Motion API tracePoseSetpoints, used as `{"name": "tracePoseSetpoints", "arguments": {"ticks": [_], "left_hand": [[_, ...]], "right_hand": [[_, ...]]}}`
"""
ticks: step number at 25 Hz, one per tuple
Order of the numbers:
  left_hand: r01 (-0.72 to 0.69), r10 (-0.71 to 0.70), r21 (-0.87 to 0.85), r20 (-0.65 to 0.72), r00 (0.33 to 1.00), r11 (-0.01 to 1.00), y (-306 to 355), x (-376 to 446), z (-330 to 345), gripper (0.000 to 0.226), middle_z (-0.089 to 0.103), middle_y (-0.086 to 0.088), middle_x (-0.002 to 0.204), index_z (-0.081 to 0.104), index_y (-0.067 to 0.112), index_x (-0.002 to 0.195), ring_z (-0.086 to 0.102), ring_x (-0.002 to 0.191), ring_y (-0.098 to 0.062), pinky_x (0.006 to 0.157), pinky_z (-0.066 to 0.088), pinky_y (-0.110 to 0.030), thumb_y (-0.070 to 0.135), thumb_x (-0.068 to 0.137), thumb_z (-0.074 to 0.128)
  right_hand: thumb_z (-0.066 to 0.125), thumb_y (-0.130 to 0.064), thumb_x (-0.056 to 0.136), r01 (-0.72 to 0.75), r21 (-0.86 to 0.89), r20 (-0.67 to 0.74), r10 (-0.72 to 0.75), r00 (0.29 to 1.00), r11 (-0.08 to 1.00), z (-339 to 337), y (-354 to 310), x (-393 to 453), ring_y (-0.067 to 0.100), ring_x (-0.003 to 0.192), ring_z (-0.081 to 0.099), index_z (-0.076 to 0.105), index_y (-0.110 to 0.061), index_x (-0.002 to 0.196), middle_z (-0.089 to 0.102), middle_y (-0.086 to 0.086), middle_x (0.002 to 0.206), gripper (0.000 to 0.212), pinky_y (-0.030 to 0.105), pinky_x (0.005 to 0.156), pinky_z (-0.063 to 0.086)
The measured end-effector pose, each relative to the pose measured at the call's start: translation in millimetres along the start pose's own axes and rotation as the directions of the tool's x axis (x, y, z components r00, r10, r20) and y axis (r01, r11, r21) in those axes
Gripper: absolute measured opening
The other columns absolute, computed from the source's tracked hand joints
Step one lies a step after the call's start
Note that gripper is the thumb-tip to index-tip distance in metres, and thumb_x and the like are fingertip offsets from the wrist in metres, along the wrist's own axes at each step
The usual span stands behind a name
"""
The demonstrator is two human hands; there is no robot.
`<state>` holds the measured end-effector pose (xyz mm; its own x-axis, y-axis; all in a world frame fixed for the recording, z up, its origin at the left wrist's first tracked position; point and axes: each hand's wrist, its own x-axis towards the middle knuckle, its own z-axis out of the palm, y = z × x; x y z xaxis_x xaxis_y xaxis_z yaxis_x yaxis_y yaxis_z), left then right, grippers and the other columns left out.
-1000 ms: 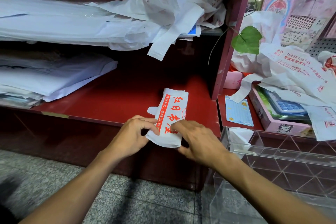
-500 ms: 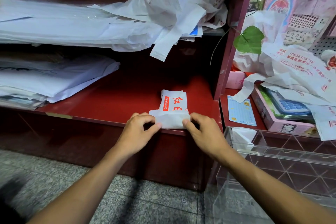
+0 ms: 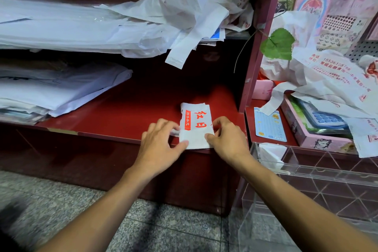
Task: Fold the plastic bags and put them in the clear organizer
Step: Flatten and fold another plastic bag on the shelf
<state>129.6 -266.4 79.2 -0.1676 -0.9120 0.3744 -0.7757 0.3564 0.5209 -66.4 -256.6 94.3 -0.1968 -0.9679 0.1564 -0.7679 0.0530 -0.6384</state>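
1. Head view: the folded plastic bag [image 3: 195, 127], white with red print, lies at the near edge of the red shelf [image 3: 122, 112], its near end just over the lip.
2. My left hand [image 3: 161, 145] has its fingers curled at the bag's left edge, thumb tip on the near left corner; it seems to pinch that edge, though I cannot see under the fingers.
3. My right hand [image 3: 227, 141] pinches the right edge, thumb on top of the white panel, fingers curled behind.
4. To fold well, I judge I should press the crease flat against the shelf with both thumbs before lifting, keeping the edges square so the thin film does not spring open.
5. The clear organizer [image 3: 306, 172] stands near right, below the shelf, with one white bag [image 3: 270, 153] in its far left compartment.
6. More loose bags [image 3: 194, 10] wait on the upper shelf.
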Motion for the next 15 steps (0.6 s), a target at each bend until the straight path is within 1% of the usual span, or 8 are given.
{"name": "tracePoseSetpoints", "arguments": {"ticks": [2, 3, 5, 7, 8, 11, 13, 15], "left_hand": [[-0.125, 0.104, 0.103, 0.19, 0.976, 0.987, 0, 0, 0, 0.068, 0.034, 0.028, 0.139, 0.045, 0.039, 0.136, 0.027, 0.129, -0.004, 0.099, 0.022, -0.029, 0.05, 0.076, 0.076], [-0.166, 0.12, 0.164, 0.257, 0.959, 0.972, 0, 0, 2, 0.076, 0.03, 0.025, 0.148, 0.038, 0.038, 0.144, 0.021, 0.137, -0.004, 0.102, 0.019, -0.03, 0.048, 0.078, 0.075], [-0.208, 0.134, 0.241, 0.291, 0.947, 0.948, -3, 0, 6, 0.073, 0.032, 0.019, 0.153, 0.035, 0.035, 0.147, 0.021, 0.14, -0.006, 0.102, 0.019, -0.03, 0.041, 0.085, 0.071], [-0.194, 0.144, 0.223, 0.221, 0.965, 0.955, -4, -1, 6, 0.061, 0.044, 0.017, 0.145, 0.043, 0.032, 0.144, 0.033, 0.13, -0.01, 0.092, 0.024, -0.029, 0.032, 0.088, 0.068], [-0.186, 0.151, 0.202, 0.177, 0.973, 0.962, -5, -1, 5, 0.055, 0.05, 0.016, 0.138, 0.048, 0.031, 0.14, 0.038, 0.123, -0.011, 0.086, 0.025, -0.029, 0.028, 0.089, 0.067], [-0.215, 0.194, 0.166, 0.132, 0.972, 0.963, -10, -1, 4, 0.038, 0.058, 0.016, 0.119, 0.064, 0.029, 0.126, 0.044, 0.104, -0.014, 0.079, 0.026, -0.03, 0.021, 0.089, 0.068], [-0.193, 0.183, 0.087, 0.111, 0.977, 0.977, -15, -2, 5, 0.027, 0.06, 0.016, 0.109, 0.071, 0.029, 0.114, 0.046, 0.097, -0.013, 0.078, 0.028, -0.032, 0.023, 0.087, 0.072], [-0.157, 0.155, 0.015, 0.072, 0.985, 0.988, -16, -2, 3, 0.014, 0.061, 0.018, 0.097, 0.075, 0.03, 0.098, 0.046, 0.091, -0.01, 0.077, 0.027, -0.032, 0.034, 0.085, 0.072]], "right_hand": [[0.068, -0.03, 0.089, 0.062, -0.069, -0.019, -0.063, 0.998, 0.996, -1, 3, -1, 0.019, 0.09, 0.061, 0.053, -0.023, 0.116, 0.059, -0.004, 0.108, 0.031, 0.033, 0.074, 0.051], [0.066, -0.032, 0.091, 0.107, -0.093, -0.012, -0.108, 0.994, 0.99, -1, 4, -1, 0.02, 0.095, 0.06, 0.055, -0.023, 0.117, 0.055, -0.003, 0.115, 0.03, 0.034, 0.077, 0.05], [0.056, -0.042, 0.095, 0.197, -0.106, 0.044, -0.193, 0.98, 0.975, -2, 6, -2, 0.02, 0.102, 0.057, 0.063, -0.022, 0.114, 0.054, -0.004, 0.121, 0.029, 0.033, 0.079, 0.047], [0.048, -0.057, 0.094, 0.274, -0.15, 0.153, -0.251, 0.956, 0.95, -6, 9, -5, 0.019, 0.105, 0.052, 0.066, -0.023, 0.114, 0.056, -0.006, 0.122, 0.043, 0.033, 0.081, 0.044], [0.046, -0.063, 0.092, 0.325, -0.208, 0.221, -0.279, 0.934, 0.923, -9, 9, -6, 0.018, 0.106, 0.048, 0.063, -0.024, 0.12, 0.055, -0.006, 0.125, 0.051, 0.034, 0.084, 0.044], [0.054, -0.067, 0.085, 0.482, -0.425, 0.363, -0.343, 0.866, 0.766, -13, 11, -9, 0.02, 0.11, 0.043, 0.048, -0.024, 0.135, 0.046, -0.004, 0.13, 0.066, 0.039, 0.092, 0.044], [0.063, -0.053, 0.087, 0.516, -0.443, 0.363, -0.379, 0.851, 0.733, -12, 11, -9, 0.02, 0.11, 0.043, 0.049, -0.024, 0.134, 0.047, -0.003, 0.127, 0.057, 0.036, 0.093, 0.043], [0.064, -0.044, 0.089, 0.496, -0.293, 0.299, -0.415, 0.859, 0.817, -12, 14, -9, 0.019, 0.106, 0.046, 0.061, -0.026, 0.126, 0.054, -0.003, 0.119, 0.04, 0.034, 0.09, 0.042]]}}
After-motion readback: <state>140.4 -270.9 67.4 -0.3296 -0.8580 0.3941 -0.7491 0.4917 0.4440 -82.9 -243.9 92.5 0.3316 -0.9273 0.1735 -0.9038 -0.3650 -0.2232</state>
